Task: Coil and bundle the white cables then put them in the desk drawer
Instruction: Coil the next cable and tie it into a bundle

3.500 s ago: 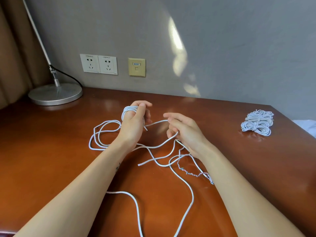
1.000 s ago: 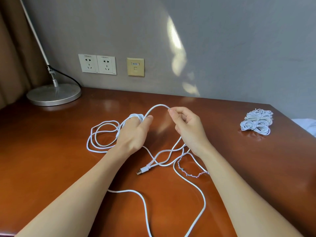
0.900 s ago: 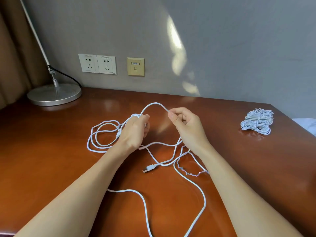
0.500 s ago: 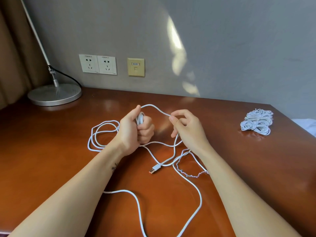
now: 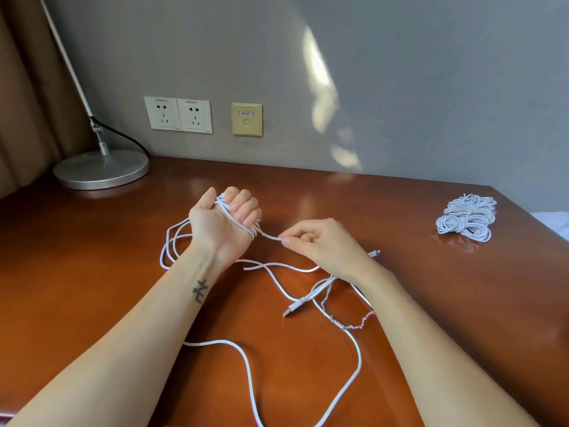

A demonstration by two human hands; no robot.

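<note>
A long white cable (image 5: 246, 369) lies in loose loops on the brown desk (image 5: 92, 272). My left hand (image 5: 224, 224) is turned palm up, its fingers curled round several turns of that cable. Just to its right, my right hand (image 5: 320, 245) pinches the strand that leaves the coil, held taut between the two hands. The cable's USB plug (image 5: 292, 308) rests on the desk below my right wrist, and a small connector (image 5: 374, 252) shows behind that wrist. A thin multicoloured twisted tie (image 5: 351, 325) lies among the loops. No drawer is in view.
A finished bundle of white cables (image 5: 466, 217) sits at the desk's far right, near its edge. A lamp with a round metal base (image 5: 101, 169) stands at the back left. Wall sockets (image 5: 178, 114) and a yellow data port (image 5: 247, 119) are on the grey wall.
My left hand has rolled palm up with the coil wrapped round it. My right hand dropped lower and pulled the strand taut. The USB plug slid right and nearer.
</note>
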